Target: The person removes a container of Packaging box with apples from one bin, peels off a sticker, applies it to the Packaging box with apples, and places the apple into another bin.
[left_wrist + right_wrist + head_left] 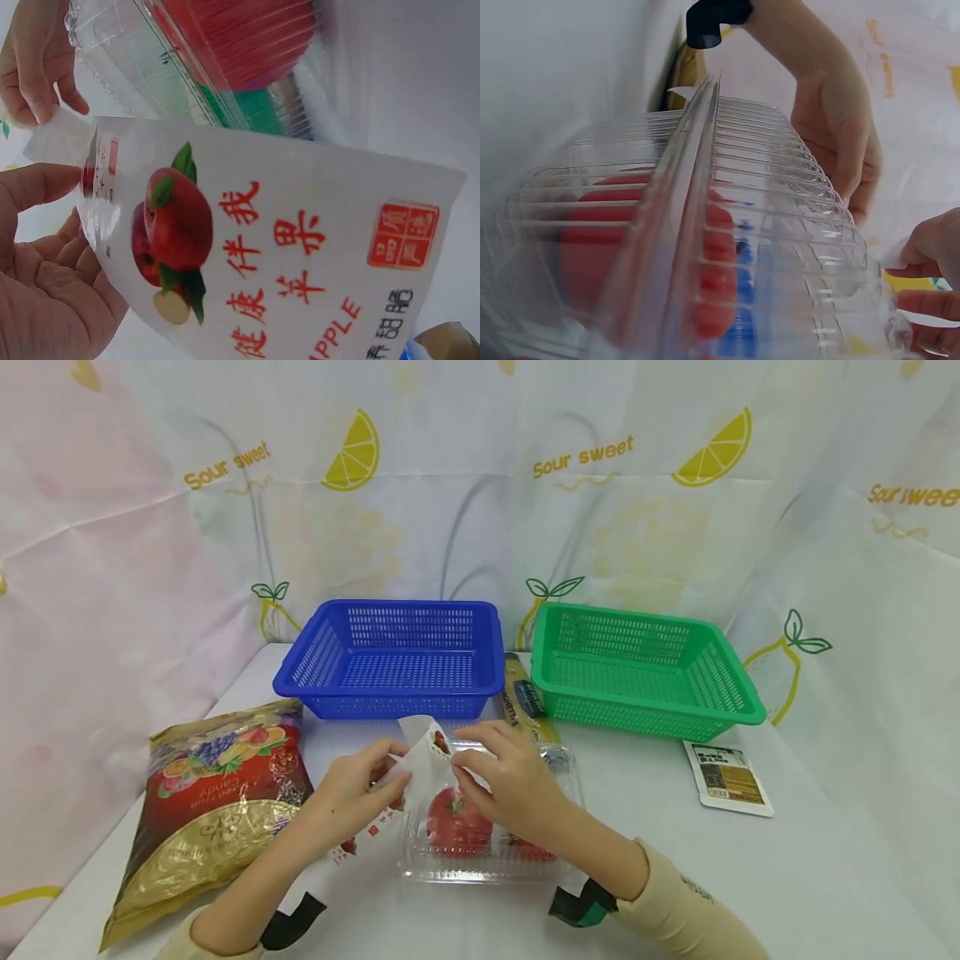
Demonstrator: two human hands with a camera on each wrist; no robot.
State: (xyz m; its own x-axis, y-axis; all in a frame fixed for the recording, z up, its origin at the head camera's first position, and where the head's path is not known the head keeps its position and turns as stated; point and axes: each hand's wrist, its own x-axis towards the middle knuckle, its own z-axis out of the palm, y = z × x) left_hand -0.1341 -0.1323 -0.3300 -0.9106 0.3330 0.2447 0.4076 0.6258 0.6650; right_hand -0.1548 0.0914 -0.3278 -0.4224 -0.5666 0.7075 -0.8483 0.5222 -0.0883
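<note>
A white bag (423, 770) printed with red apples and Chinese lettering is held up above the table, seen close in the left wrist view. My left hand (352, 802) grips its side between thumb and fingers. With the fingertips, my right hand (517, 785) pinches the bag's upper edge. Below and partly behind the bag lies a clear plastic clamshell box (480, 868), with a red tomato (460, 821) visible inside it. More red shows in its right part, largely covered by my right hand and forearm. The right wrist view looks along the ribbed side of the box (780, 195).
A blue basket (405, 702) and a green basket (645, 714) stand at the back. Between them lies a spaghetti pack (517, 689). At left is a large mixed fruit candy bag (225, 793); at right, a small flat white packet (727, 778).
</note>
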